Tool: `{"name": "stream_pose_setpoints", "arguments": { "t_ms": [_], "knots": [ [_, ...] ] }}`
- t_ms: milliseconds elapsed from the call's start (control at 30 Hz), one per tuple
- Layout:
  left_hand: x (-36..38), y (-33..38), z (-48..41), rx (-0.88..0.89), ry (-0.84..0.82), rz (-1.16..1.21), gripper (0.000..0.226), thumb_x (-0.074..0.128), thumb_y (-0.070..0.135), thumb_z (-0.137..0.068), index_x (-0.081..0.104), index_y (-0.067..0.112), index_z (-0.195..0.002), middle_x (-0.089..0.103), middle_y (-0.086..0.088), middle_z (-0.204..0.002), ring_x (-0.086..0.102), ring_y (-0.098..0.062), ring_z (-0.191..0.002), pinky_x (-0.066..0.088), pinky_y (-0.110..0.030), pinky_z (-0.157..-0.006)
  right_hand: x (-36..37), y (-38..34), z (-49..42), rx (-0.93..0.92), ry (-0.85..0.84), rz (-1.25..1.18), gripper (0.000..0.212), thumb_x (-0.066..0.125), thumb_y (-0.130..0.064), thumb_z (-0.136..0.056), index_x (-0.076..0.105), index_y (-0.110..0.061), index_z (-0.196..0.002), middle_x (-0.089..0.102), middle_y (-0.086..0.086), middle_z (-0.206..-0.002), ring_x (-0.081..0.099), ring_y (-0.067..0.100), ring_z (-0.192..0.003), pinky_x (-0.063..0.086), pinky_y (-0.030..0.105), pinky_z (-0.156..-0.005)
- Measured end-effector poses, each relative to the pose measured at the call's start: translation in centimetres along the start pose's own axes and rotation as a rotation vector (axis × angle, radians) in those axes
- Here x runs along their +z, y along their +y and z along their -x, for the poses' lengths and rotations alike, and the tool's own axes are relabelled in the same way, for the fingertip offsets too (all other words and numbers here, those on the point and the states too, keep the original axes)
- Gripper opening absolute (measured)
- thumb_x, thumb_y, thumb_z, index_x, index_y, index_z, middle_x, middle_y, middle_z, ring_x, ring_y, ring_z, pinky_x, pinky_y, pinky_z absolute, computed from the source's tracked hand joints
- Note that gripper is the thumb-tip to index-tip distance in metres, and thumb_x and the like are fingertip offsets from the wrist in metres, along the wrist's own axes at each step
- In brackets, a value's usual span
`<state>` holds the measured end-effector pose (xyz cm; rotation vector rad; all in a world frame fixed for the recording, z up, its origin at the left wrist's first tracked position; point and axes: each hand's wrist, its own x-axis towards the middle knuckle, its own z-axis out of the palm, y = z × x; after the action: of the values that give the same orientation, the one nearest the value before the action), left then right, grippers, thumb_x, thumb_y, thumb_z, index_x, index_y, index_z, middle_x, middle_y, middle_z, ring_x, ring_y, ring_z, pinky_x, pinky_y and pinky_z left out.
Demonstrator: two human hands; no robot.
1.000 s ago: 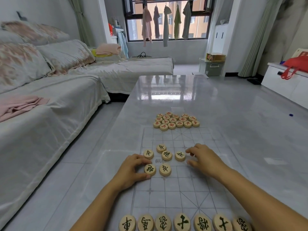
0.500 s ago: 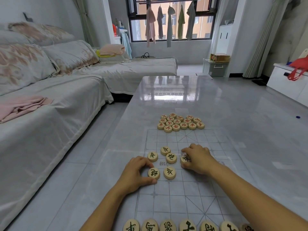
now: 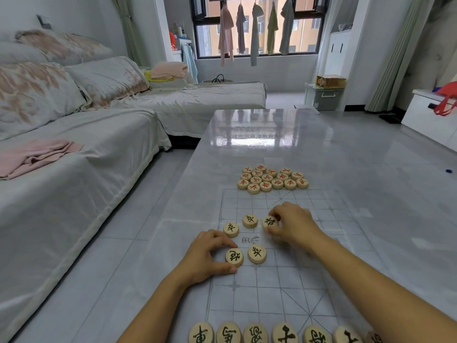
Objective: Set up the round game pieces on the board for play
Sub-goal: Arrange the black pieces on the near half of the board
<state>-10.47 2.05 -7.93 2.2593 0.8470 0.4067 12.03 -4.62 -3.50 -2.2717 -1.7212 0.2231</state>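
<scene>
We see pale wooden discs, flat, faces up, on clear gridded board [image 3: 272, 295].
- Gripped disc [image 3: 234, 257], black-lettered: between left hand [image 3: 205, 258] thumb and fingers.
- Neighbour disc [image 3: 257, 254]: just right of it.
- Outer disc [image 3: 231, 229]: just beyond left fingertips.
- Middle disc [image 3: 249, 221]: between hands, farther out.
- Pinched disc [image 3: 269, 222]: at right hand [image 3: 294, 225] fingertips.
- Red-lettered cluster [image 3: 272, 179]: beyond right hand.
- Black-lettered row [image 3: 254, 334]: nearer us than both hands.

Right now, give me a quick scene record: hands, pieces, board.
left hand: grips lower-left black piece
right hand: pinches upper-right black piece
loose black pieces: three, mid-board
black row: lined along the near edge
red pile: clustered at the board's far edge
board: clear gridded sheet on glossy table
</scene>
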Motion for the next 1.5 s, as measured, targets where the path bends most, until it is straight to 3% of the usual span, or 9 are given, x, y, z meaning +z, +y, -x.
{"name": "stream_pose_setpoints", "arguments": {
  "t_ms": [100, 200, 400, 467, 567, 767, 867, 1033, 1500],
  "knots": [
    [0.0, 0.2, 0.2, 0.005, -0.008, -0.036, 0.042, 0.080, 0.031, -0.067, 0.062, 0.032, -0.106, 0.046, 0.015, -0.117, 0.040, -0.009, -0.115, 0.034, -0.029, -0.103, -1.9, 3.2, 3.3, 0.005, -0.005, -0.095, 0.047, 0.062, -0.042, -0.082, 0.048, -0.031, -0.126, 0.053, -0.007, -0.106, 0.050, 0.009, -0.094, 0.043, 0.025, -0.080],
    [-0.2, 0.6, 0.5, 0.010, -0.032, -0.075, 0.043, 0.080, 0.029, -0.068, 0.064, 0.027, -0.108, 0.046, 0.014, -0.120, 0.038, -0.010, -0.118, 0.032, -0.028, -0.103, -2.7, 7.5, 7.8, 0.039, -0.054, -0.045, 0.036, 0.057, -0.048, -0.083, 0.051, -0.039, -0.118, 0.043, -0.019, -0.088, 0.043, -0.001, -0.078, 0.032, 0.013, -0.061],
    [-0.3, 1.7, 2.4, -0.016, -0.145, -0.046, 0.038, 0.080, 0.030, -0.068, 0.054, 0.042, -0.094, 0.033, 0.020, -0.130, 0.029, -0.005, -0.124, 0.029, -0.029, -0.108, -2.8, 12.2, 13.0, 0.242, -0.078, 0.010, 0.028, 0.055, -0.061, -0.079, 0.048, -0.035, -0.089, 0.055, -0.011, -0.082, 0.050, 0.004, -0.074, 0.034, 0.020, -0.056],
    [0.0, 1.9, 3.1, -0.017, -0.163, -0.023, 0.040, 0.080, 0.030, -0.067, 0.054, 0.042, -0.095, 0.028, 0.020, -0.135, 0.025, -0.003, -0.127, 0.027, -0.026, -0.109, -2.7, 12.4, 13.4, 0.269, -0.094, -0.006, 0.030, 0.050, -0.063, -0.080, 0.046, -0.034, -0.087, 0.056, -0.011, -0.079, 0.052, 0.005, -0.072, 0.037, 0.022, -0.056],
    [0.1, 1.6, 3.5, -0.031, -0.165, 0.032, 0.042, 0.080, 0.030, -0.067, 0.057, 0.040, -0.101, 0.027, 0.019, -0.140, 0.023, -0.001, -0.131, 0.025, -0.024, -0.111, -3.2, 12.9, 13.6, 0.277, -0.187, -0.083, 0.029, 0.045, -0.056, -0.088, 0.045, -0.034, -0.107, 0.059, -0.012, -0.091, 0.056, 0.006, -0.081, 0.045, 0.024, -0.068],
    [0.4, 1.0, 3.7, -0.063, -0.067, 0.194, 0.036, 0.082, 0.021, -0.065, 0.066, 0.038, -0.093, 0.045, 0.022, -0.130, 0.034, -0.004, -0.131, 0.028, -0.025, -0.108, -4.6, 13.5, 14.7, 0.124, -0.312, -0.192, 0.051, 0.059, -0.027, -0.088, 0.035, -0.047, -0.128, 0.051, -0.009, -0.092, 0.052, 0.007, -0.080, 0.044, 0.019, -0.073],
    [0.5, 0.9, 3.7, -0.060, -0.071, 0.191, 0.037, 0.082, 0.022, -0.064, 0.067, 0.040, -0.092, 0.045, 0.021, -0.130, 0.035, -0.004, -0.130, 0.028, -0.027, -0.109, -3.6, 13.5, 14.5, 0.105, -0.199, -0.147, 0.041, 0.059, -0.028, -0.088, 0.045, -0.040, -0.125, 0.047, -0.017, -0.089, 0.048, 0.000, -0.079, 0.039, 0.016, -0.070],
    [0.4, 1.0, 3.8, -0.065, -0.063, 0.197, 0.038, 0.083, 0.021, -0.062, 0.068, 0.034, -0.094, 0.047, 0.018, -0.130, 0.035, -0.005, -0.130, 0.029, -0.029, -0.109, -5.0, 15.5, 14.6, 0.281, 0.081, -0.416, 0.028, 0.066, -0.022, -0.084, 0.056, -0.032, -0.108, 0.055, -0.004, -0.071, 0.052, 0.012, -0.066, 0.041, 0.024, -0.062],
    [0.7, 1.2, 4.1, -0.031, 0.006, 0.153, 0.035, 0.081, 0.018, -0.065, 0.067, 0.028, -0.096, 0.050, 0.014, -0.128, 0.031, -0.005, -0.133, 0.026, -0.030, -0.112, -3.9, 13.8, 15.0, 0.191, -0.253, -0.374, 0.034, 0.076, -0.027, -0.074, 0.055, -0.039, -0.098, 0.053, -0.007, -0.065, 0.048, 0.004, -0.061, 0.040, 0.021, -0.063]
  ]
}}
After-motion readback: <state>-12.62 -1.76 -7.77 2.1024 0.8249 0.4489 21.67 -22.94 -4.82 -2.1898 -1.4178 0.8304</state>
